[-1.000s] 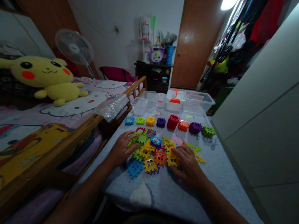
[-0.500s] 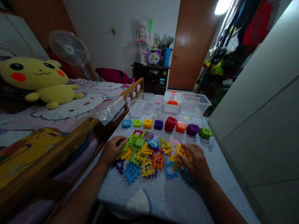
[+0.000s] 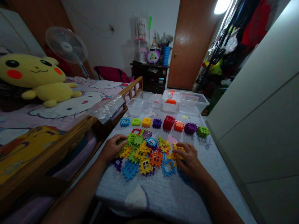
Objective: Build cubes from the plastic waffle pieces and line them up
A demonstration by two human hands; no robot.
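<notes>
A loose pile of colourful plastic interlocking building blocks covers the middle of the cloth-topped table [image 3: 168, 193]. My left hand [image 3: 113, 148] rests against the pile's left side, its curved fingers apart beside the green blocks [image 3: 135, 140]. On the other side, my right hand [image 3: 189, 158] is over the yellow blocks [image 3: 178, 151], fingers spread and touching them; a dark blue block [image 3: 183, 175] is partly hidden beneath it. Between the hands lie an orange block [image 3: 156, 158], a yellow window block [image 3: 146, 166] and blue blocks [image 3: 130, 170].
Behind the pile stands a row of sorted stacks, among them a red stack [image 3: 168, 123] and a purple stack [image 3: 190, 128]. Clear plastic bins [image 3: 193, 99] and a lidded box [image 3: 171, 102] line the far end. A wooden bed rail [image 3: 93, 124] borders the left.
My right hand has shifted left across the yellow blocks, its fingers now more spread. The left hand stays at the pile's edge. The whole view has moved slightly.
</notes>
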